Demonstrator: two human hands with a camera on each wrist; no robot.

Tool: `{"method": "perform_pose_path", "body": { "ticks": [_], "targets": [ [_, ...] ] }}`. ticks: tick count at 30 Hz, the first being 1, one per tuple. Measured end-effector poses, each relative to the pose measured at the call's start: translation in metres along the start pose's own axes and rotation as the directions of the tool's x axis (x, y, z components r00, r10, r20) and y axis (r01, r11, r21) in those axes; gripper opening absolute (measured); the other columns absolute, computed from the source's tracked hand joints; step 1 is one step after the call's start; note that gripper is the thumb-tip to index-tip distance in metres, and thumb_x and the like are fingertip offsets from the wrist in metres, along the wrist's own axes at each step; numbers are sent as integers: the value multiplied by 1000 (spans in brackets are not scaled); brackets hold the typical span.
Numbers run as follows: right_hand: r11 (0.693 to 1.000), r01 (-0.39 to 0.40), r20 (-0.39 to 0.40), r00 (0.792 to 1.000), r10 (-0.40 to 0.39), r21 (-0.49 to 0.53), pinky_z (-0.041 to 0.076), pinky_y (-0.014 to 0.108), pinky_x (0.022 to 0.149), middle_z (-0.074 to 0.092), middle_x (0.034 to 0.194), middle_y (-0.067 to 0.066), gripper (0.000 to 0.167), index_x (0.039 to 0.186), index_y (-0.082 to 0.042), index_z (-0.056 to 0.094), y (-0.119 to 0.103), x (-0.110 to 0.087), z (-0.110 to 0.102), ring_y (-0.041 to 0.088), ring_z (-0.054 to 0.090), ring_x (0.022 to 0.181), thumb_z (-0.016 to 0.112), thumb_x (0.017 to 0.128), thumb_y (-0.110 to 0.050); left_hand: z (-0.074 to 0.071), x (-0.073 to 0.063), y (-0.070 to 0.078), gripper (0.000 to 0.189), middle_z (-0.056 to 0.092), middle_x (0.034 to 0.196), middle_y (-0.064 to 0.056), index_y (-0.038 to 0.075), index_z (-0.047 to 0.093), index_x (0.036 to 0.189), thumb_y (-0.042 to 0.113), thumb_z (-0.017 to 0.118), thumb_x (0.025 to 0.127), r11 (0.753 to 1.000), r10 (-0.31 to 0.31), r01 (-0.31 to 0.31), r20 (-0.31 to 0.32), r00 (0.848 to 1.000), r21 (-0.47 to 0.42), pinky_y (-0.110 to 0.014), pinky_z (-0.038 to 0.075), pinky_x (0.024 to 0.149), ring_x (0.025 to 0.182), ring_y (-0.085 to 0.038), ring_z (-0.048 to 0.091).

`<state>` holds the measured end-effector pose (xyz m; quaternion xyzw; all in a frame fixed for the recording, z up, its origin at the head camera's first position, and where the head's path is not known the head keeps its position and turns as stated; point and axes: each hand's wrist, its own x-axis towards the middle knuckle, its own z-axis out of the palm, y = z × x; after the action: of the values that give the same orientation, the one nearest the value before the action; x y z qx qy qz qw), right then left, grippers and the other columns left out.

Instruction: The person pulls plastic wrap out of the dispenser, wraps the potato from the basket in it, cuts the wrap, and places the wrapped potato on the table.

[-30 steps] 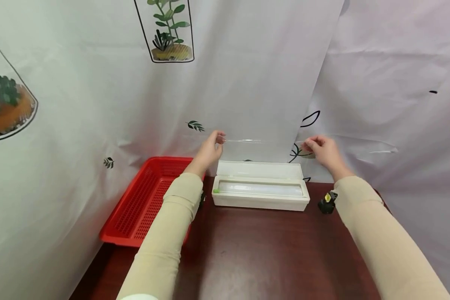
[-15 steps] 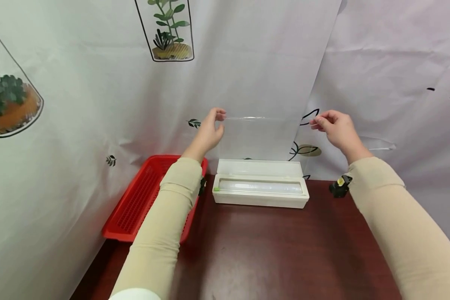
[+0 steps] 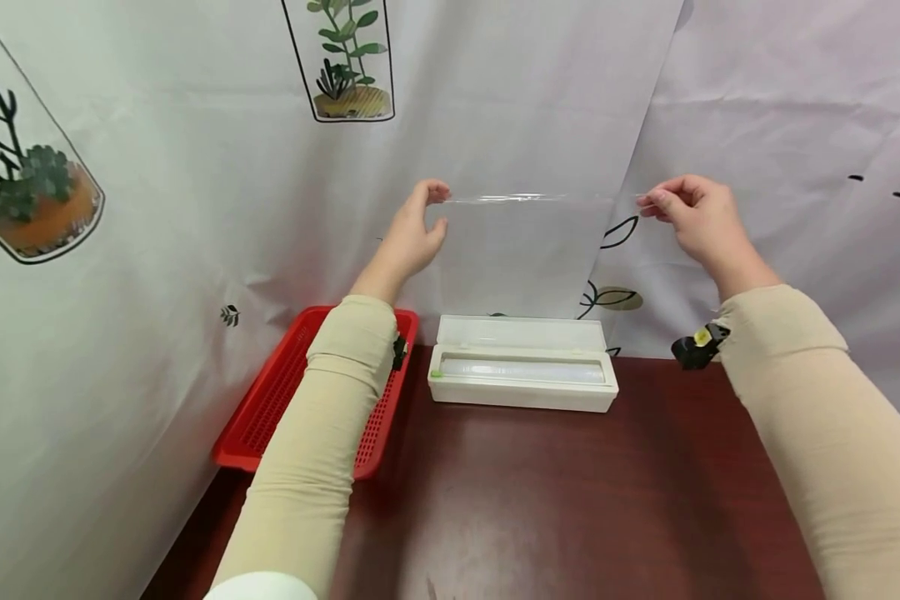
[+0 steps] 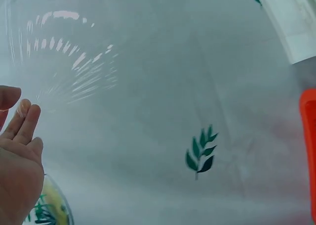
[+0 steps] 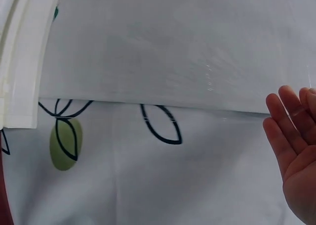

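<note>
A sheet of clear cling film (image 3: 510, 198) stretches between my two raised hands, its shiny top edge nearly level. My left hand (image 3: 414, 229) holds the left corner at its fingertips, with the thumb apart from the fingers in the head view; creases fan out from these fingers in the left wrist view. At the right corner, my right hand (image 3: 696, 218) pinches the film between thumb and index finger. In the right wrist view its other fingers (image 5: 291, 116) are extended. Below stands the white cling film dispenser (image 3: 521, 396), lid (image 3: 521, 333) raised, with the film roll (image 3: 521, 372) inside.
A red perforated basket (image 3: 378, 425) stands left of the dispenser, partly behind my left forearm. A dark reddish-brown table (image 3: 540, 500) lies beneath. Behind it hangs a pale, plant-printed cloth (image 3: 525, 100). A small green piece (image 3: 437, 374) sits at the dispenser's left front edge.
Both hands have risen well above the dispenser, drawing the film's edge up with them. My right hand has also shifted right. The dispenser and the basket stay in place.
</note>
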<state>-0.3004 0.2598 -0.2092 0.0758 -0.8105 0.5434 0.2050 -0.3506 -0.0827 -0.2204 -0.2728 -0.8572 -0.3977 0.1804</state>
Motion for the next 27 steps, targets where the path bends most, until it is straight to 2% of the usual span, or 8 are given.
{"method": "perform_pose_path", "body": {
  "ticks": [9, 11, 14, 16, 19, 22, 24, 27],
  "targets": [
    [996, 83, -49, 995, -82, 33, 46, 11, 74, 66, 79, -16, 9, 89, -9, 64, -18, -3, -9, 1, 62, 76, 57, 91, -16, -15, -1, 16, 39, 49, 125, -10, 1, 40, 125, -1, 53, 89, 997, 61, -60, -20, 998, 53, -18, 27, 102, 122, -17, 42],
    [997, 81, -33, 996, -80, 13, 47, 12, 69, 66, 79, -15, 11, 90, -9, 65, -21, -10, -12, 3, 61, 73, 59, 90, -18, -20, -7, 19, 36, 53, 117, -12, 0, 45, 122, -1, 56, 88, 993, 90, -87, -39, 995, 77, -22, 32, 98, 114, -19, 48],
    [989, 79, 31, 997, -76, -128, 43, 12, 69, 66, 82, -18, 18, 94, -8, 67, -18, -32, -16, 2, 57, 77, 58, 91, -24, -22, -27, 20, 25, 62, 101, -13, -3, 59, 111, -1, 60, 86, 982, 134, -128, -37, 990, 141, -31, 40, 88, 95, -24, 53],
    [963, 142, 99, 988, -122, -229, 37, 15, 73, 63, 86, -19, 17, 94, -7, 69, -8, -56, -18, 2, 52, 83, 60, 91, -21, -20, -50, 18, 17, 65, 96, -9, 3, 68, 102, 4, 64, 85, 968, 130, -127, 0, 991, 216, -36, 38, 86, 91, -24, 52],
    [901, 326, 222, 937, -269, -285, 29, 20, 81, 60, 95, -12, 5, 87, -7, 70, 19, -101, -17, 2, 43, 97, 67, 83, -5, -9, -95, 8, 9, 62, 106, -7, 13, 74, 88, 9, 70, 81, 940, 175, -195, 96, 980, 279, -44, 32, 89, 102, -26, 46],
    [861, 472, 327, 857, -398, -190, 28, 17, 89, 59, 101, 1, 26, 79, -11, 68, 49, -150, -12, 6, 43, 104, 70, 70, 12, 6, -148, -5, 9, 60, 105, -3, 15, 73, 84, 9, 73, 78, 927, 273, -318, 226, 935, 197, -43, 33, 94, 106, -23, 47],
    [869, 475, 394, 832, -392, -139, 30, 13, 92, 61, 102, 1, 34, 82, -18, 66, 65, -184, -10, 7, 48, 104, 70, 68, 13, 15, -184, -10, 8, 62, 97, 1, 14, 72, 86, 9, 72, 79, 943, 287, -326, 331, 899, 68, -34, 40, 92, 100, -16, 54],
    [926, 378, 515, 797, -314, -19, 43, 14, 80, 64, 93, -3, 33, 87, -20, 64, 87, -232, -3, 8, 58, 89, 68, 74, 10, 29, -236, -13, 13, 64, 92, 10, 14, 69, 97, 10, 65, 86, 981, 186, -184, 521, 833, -56, -21, 48, 79, 88, -3, 59]
  ]
}}
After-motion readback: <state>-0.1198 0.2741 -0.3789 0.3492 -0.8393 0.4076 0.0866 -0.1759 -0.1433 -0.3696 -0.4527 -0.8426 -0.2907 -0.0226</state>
